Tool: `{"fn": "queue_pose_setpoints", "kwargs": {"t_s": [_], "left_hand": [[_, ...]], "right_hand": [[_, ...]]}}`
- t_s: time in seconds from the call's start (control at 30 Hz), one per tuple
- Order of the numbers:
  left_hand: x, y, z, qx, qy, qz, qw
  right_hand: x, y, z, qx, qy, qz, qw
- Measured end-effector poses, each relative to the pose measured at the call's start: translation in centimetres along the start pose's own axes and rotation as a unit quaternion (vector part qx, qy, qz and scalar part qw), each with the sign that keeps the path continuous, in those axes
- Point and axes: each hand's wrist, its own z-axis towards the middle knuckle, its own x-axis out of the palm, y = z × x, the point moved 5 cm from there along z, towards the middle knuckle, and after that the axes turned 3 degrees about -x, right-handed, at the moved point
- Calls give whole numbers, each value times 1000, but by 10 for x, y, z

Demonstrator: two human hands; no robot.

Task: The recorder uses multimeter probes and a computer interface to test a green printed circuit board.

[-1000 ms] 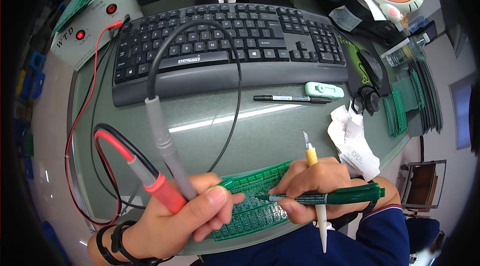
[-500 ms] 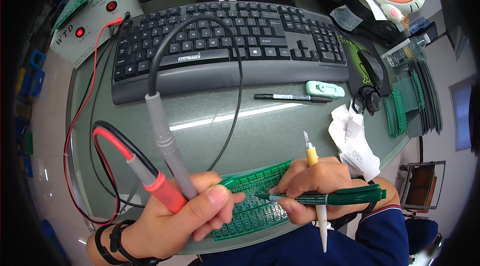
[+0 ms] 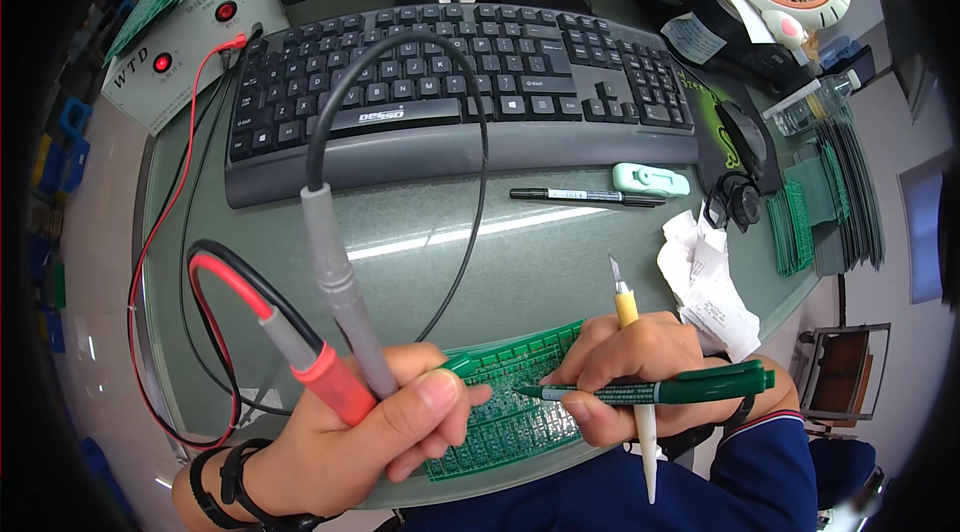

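Observation:
My left hand (image 3: pixel 400 422) is closed around a red test probe (image 3: pixel 335 382) and a grey test probe (image 3: pixel 345 297), their cables looping up and away. Between its thumb and fingers there is also a small green marker cap (image 3: pixel 460 364). In my right hand (image 3: pixel 640 362) is a green marker pen (image 3: pixel 690 387), uncapped, its tip pointing left over the board. The same hand keeps a craft knife (image 3: pixel 625 307) between its fingers, blade up and away from me. Beneath both hands lies a green circuit board panel (image 3: pixel 510 422), partly covered by them.
Beyond the hands are a black keyboard (image 3: pixel 400 147), a black marker (image 3: pixel 585 197), a mint-green cutter-like tool (image 3: pixel 650 179) and crumpled paper (image 3: pixel 705 282). Stacked boards (image 3: pixel 795 227) and a mouse (image 3: pixel 740 137) lie right. A white box (image 3: pixel 200 52) with red switches feeds the leads.
The grey and red probes have tilted slightly to the right in my left hand. My right hand, the marker and the knife have barely shifted.

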Motion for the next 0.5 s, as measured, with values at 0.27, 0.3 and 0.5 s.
{"fn": "queue_pose_setpoints", "kwargs": {"t_s": [0.27,0.3,0.5], "left_hand": [[1,0,0,-8,-3,1,1000],[1,0,0,-9,-4,1,1000],[0,0,0,-11,-5,5,1000]], "right_hand": [[0,1,1,-11,3,-16,1000],[0,1,1,-14,-1,-11,1000],[0,1,1,-11,2,-16,1000]]}}
